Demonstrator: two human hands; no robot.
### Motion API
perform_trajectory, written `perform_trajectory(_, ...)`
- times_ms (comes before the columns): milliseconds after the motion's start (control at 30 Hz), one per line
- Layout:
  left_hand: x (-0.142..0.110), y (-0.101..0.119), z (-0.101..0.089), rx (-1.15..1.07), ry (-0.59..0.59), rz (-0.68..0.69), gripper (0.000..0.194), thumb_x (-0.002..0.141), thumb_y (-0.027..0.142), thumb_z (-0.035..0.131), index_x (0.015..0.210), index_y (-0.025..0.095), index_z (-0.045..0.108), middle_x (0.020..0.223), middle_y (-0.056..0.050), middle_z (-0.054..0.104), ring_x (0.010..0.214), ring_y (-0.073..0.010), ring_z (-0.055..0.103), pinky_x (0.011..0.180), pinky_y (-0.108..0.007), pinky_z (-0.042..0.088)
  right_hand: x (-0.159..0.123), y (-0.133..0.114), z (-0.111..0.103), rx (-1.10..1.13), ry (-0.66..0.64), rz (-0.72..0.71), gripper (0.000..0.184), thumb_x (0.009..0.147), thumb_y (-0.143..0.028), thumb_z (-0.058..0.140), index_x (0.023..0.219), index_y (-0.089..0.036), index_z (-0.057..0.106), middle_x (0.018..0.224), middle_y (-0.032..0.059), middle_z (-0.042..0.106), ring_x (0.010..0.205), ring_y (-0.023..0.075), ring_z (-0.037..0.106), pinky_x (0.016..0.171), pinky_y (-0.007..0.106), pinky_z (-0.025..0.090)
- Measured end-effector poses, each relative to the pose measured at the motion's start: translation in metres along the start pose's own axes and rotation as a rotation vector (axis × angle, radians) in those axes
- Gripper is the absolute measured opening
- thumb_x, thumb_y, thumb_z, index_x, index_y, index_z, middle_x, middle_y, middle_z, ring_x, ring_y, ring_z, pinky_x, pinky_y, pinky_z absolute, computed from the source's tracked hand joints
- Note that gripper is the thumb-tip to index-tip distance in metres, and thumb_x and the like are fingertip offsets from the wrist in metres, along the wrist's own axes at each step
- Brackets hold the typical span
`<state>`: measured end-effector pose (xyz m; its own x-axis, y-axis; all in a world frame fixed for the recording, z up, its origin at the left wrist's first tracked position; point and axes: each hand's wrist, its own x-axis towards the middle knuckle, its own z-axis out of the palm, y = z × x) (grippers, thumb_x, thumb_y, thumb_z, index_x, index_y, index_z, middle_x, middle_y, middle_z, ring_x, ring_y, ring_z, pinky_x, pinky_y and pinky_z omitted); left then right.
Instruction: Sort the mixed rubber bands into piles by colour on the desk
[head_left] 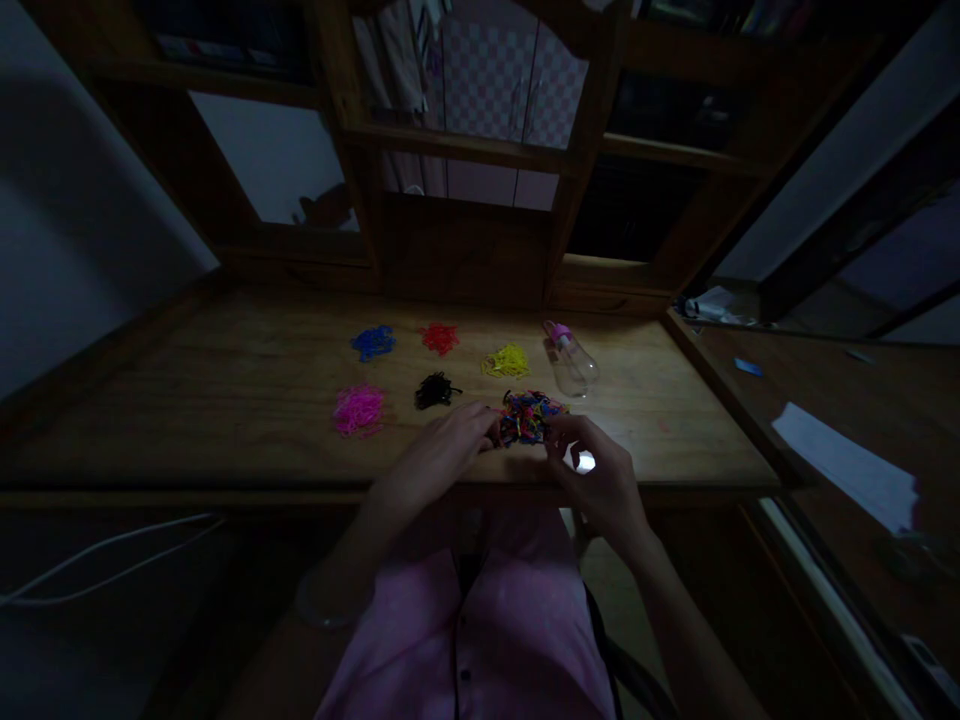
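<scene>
A mixed pile of small thin coloured pieces (527, 415), too small to name for sure, lies near the table's front edge. My left hand (461, 440) rests at its left side, fingers curled together against the pieces. On the pile's right side, my right hand (600, 470) has thumb and forefinger brought together in a pinch; whatever is between the tips is too small to make out. Sorted heaps lie beyond and to the left: pink (358, 410), black (435, 390), blue (373, 342), red (439, 338) and yellow (506, 361).
A clear bottle with a pink cap (574, 365) lies just behind the mixed pile. Wooden shelving (465, 250) rises along the table's back edge. To the right, white paper (847, 465) and a blue card (748, 367) lie on a separate brown surface.
</scene>
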<state>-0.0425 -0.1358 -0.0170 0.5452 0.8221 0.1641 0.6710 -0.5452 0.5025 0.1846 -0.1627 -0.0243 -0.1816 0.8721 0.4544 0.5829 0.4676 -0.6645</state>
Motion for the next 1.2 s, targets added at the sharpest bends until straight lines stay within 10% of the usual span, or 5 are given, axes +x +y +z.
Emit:
perform_trajectory(400, 0.002, -0.004, -0.009, 0.028, 0.014, 0.008, 0.024, 0.093, 0.013, 0.039, 0.106, 0.02, 0.057, 0.113, -0.008, 0.058, 0.109, -0.0219, 0.054, 0.092, -0.035, 0.046, -0.003, 0.001, -0.002, 0.072, -0.003, 0.042, 0.026, 0.084, -0.012, 0.056, 0.108, -0.021, 0.061, 0.091, 0.0028, 0.064, 0.076, 0.0143, 0.061, 0.062, 0.026, 0.048)
perform_trajectory(667, 0.014, -0.009, 0.006, -0.879, 0.32, -0.325, 0.019, 0.081, 0.031, 0.067, 0.093, 0.016, 0.07, 0.085, -0.005, 0.073, 0.07, -0.0178, 0.068, 0.065, -0.028, 0.053, 0.0, -0.007, 0.001, 0.146, 0.027, 0.052, 0.018, 0.083, -0.012, 0.058, 0.099, -0.021, 0.06, 0.091, 0.0024, 0.064, 0.074, 0.0139, 0.06, 0.062, 0.026, 0.047)
perform_trajectory(800, 0.011, 0.008, 0.021, -1.276, 0.382, -0.39, 0.029, 0.073, 0.033, 0.078, 0.095, 0.014, 0.075, 0.09, -0.008, 0.077, 0.079, -0.0199, 0.072, 0.079, -0.033, 0.057, 0.0, -0.02, 0.004, 0.189, 0.085, 0.022, 0.013, 0.084, -0.014, 0.061, 0.094, -0.022, 0.058, 0.088, 0.0013, 0.064, 0.071, 0.0132, 0.059, 0.062, 0.026, 0.047)
perform_trajectory(1200, -0.005, 0.039, 0.039, -1.353, 0.461, -0.459, 0.027, 0.07, 0.025, 0.081, 0.097, 0.022, 0.079, 0.102, -0.006, 0.077, 0.105, -0.024, 0.068, 0.101, -0.037, 0.05, 0.0, -0.034, 0.016, 0.061, 0.127, -0.102, 0.014, 0.087, -0.01, 0.057, 0.092, -0.023, 0.061, 0.085, 0.0014, 0.065, 0.07, 0.0136, 0.058, 0.063, 0.028, 0.048)
